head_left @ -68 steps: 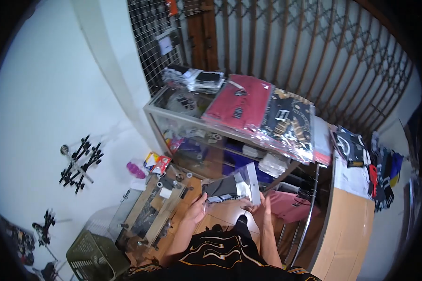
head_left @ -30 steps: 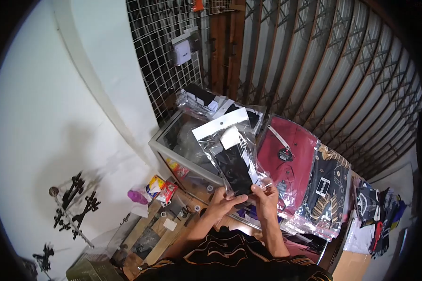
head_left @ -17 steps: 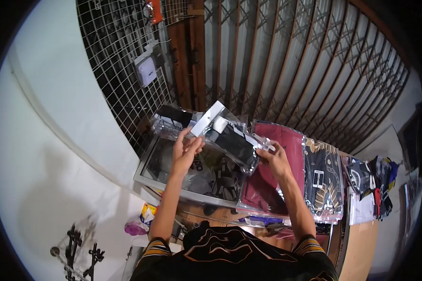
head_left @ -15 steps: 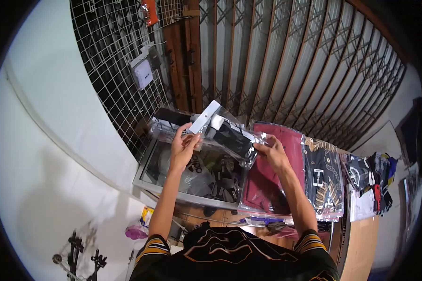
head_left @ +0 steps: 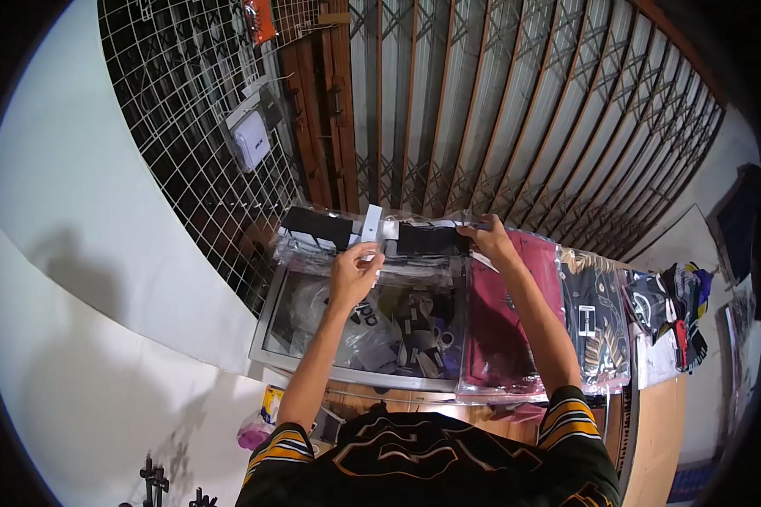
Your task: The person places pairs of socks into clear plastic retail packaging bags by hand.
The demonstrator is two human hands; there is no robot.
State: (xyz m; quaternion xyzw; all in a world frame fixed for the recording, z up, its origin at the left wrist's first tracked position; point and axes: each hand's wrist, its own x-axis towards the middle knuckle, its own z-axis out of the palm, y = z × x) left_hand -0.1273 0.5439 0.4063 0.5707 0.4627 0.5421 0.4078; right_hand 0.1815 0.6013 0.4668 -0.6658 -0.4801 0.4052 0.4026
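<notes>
A clear plastic packet with a black folded fabric item (head_left: 431, 240) lies level along the back of the glass-topped case. Its white header strip (head_left: 371, 223) stands at the left end. My left hand (head_left: 355, 275) pinches the lower end of that strip between thumb and fingers. At the packet's other end, my right hand (head_left: 492, 240) grips the plastic near its corner. Another bagged black item (head_left: 317, 226) rests just left of the strip, on top of more clear packets (head_left: 397, 269). What exactly the black fabric is, I cannot make out.
The glass case (head_left: 355, 373) holds a clear bag and small dark goods. To its right lie a bagged maroon garment (head_left: 507, 325), a patterned black one (head_left: 599, 338) and gloves (head_left: 692, 338). Behind are a wire grid (head_left: 177, 127) and a folding metal gate (head_left: 499, 110).
Both hands have moved the packet from a tilted position above the case back onto the packets at the rear. It now lies level, beside the other black item. My view has shifted slightly.
</notes>
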